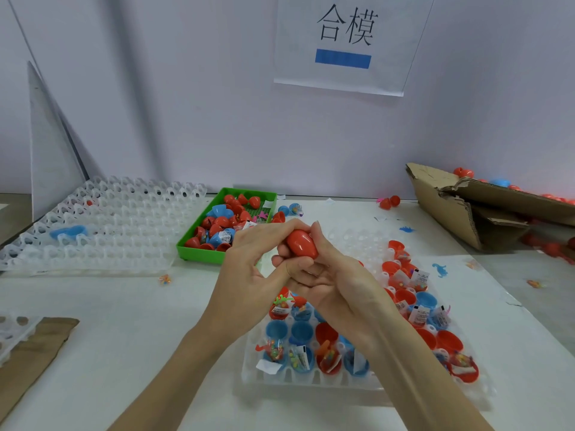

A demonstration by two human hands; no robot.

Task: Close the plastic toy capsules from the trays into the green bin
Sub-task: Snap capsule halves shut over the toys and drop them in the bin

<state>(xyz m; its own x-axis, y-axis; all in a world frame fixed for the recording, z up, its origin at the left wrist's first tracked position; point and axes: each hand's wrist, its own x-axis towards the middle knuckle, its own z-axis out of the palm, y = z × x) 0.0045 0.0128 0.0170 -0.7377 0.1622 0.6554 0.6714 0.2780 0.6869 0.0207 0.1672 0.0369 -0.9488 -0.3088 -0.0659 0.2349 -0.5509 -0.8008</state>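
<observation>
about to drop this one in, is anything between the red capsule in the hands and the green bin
Nothing visible blocks the way. The red egg-shaped plastic capsule is gripped by both hands, left and right, just right of the green plastic bin. The bin is open-topped, already partly filled with capsules.

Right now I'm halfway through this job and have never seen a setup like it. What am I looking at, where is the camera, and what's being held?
There is no machine here: a person works with two bare hands. The one picture comes from a camera worn on the head, looking forward and down at a white table. The left hand and right hand together grip a red capsule. Beneath them sits a clear tray holding open red and blue halves with small toys inside. Behind is the green bin with finished capsules, and left of it a nearly bare stack of trays. A torn cardboard box lies far right.
</observation>
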